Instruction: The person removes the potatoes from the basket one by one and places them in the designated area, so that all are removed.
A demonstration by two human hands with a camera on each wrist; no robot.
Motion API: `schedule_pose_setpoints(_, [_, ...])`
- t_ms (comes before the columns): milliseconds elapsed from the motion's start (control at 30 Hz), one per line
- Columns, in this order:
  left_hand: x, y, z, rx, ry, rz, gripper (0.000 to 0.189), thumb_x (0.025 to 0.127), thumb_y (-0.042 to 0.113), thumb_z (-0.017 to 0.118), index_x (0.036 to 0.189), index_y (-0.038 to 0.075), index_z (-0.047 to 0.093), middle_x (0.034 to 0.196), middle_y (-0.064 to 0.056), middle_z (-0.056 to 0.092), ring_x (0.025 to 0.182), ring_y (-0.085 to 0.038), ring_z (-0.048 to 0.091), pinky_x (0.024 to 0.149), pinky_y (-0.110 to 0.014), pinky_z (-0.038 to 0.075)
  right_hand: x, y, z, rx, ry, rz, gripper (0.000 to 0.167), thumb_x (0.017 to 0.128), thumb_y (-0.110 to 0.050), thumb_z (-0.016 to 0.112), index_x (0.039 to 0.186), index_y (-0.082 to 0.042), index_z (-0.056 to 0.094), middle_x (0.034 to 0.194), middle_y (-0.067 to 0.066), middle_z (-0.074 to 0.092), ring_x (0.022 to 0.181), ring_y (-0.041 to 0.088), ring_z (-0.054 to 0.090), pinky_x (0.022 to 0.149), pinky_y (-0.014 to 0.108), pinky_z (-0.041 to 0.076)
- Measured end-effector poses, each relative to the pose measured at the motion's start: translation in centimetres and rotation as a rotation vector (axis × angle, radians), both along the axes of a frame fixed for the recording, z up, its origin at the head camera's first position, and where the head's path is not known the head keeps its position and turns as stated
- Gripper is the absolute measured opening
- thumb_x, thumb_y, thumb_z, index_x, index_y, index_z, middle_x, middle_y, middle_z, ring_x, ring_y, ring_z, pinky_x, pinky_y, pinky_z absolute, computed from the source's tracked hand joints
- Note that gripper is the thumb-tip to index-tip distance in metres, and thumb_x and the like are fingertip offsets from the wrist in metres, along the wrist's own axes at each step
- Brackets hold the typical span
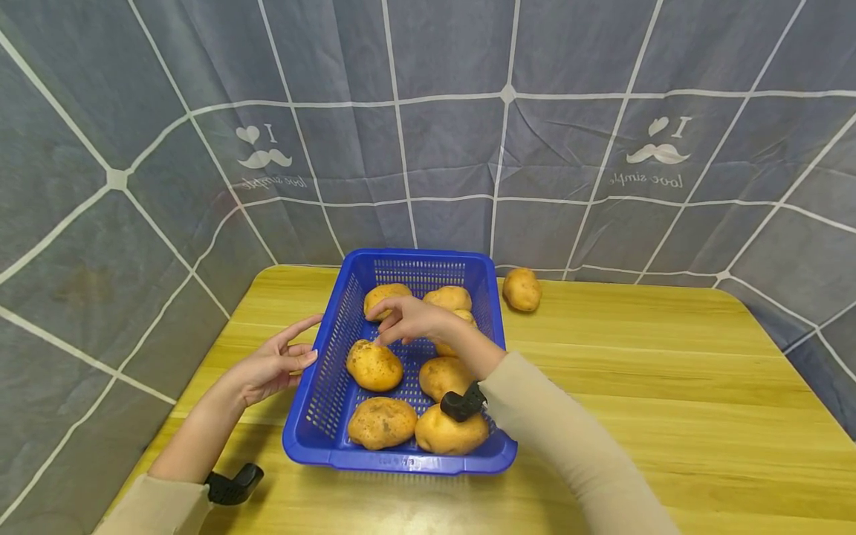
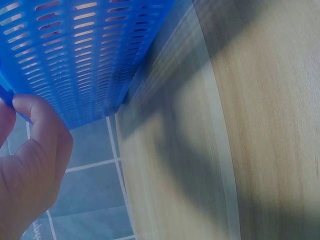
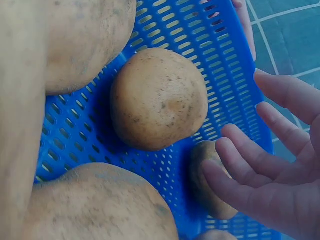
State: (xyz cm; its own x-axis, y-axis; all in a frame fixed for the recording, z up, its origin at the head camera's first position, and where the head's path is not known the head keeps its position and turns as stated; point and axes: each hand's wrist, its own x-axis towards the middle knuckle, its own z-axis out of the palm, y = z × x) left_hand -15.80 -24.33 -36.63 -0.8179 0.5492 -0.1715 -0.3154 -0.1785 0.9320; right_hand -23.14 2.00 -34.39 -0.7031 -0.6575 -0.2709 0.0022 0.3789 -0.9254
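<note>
A blue plastic basket with slotted walls holds several potatoes on the table. At its left side, my left hand grips the rim; the left wrist view shows the thumb and a finger on either side of the blue edge. My right hand hangs over the inside of the basket, fingers loosely bent and apart, holding nothing. Just below its fingertips lies a speckled potato, while another potato sits behind the hand. In the right wrist view, the fingers overlap a shaded potato.
One more potato lies outside the basket, at the back of the wooden table close to the curtain. The grey curtain with white grid lines hangs behind the table and along its left side.
</note>
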Motion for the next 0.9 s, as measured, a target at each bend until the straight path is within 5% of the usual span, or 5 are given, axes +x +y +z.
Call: schedule_pose_setpoints(900, [-0.2,-0.2,-0.2,0.027,-0.003,-0.019,0.073,0.094,-0.002,0.049,0.150,0.013,0.004,0.102,-0.006,0.065,0.088,-0.017,0.065,0.079,-0.032,0.054,-0.8,-0.9,-2.2,0.161,0.029,0.163,0.052,0.081,-0.005,0.072,0.130,-0.012,0.056,0.129,0.018,0.052,0.113,0.020,0.051,0.077,0.038,0.051])
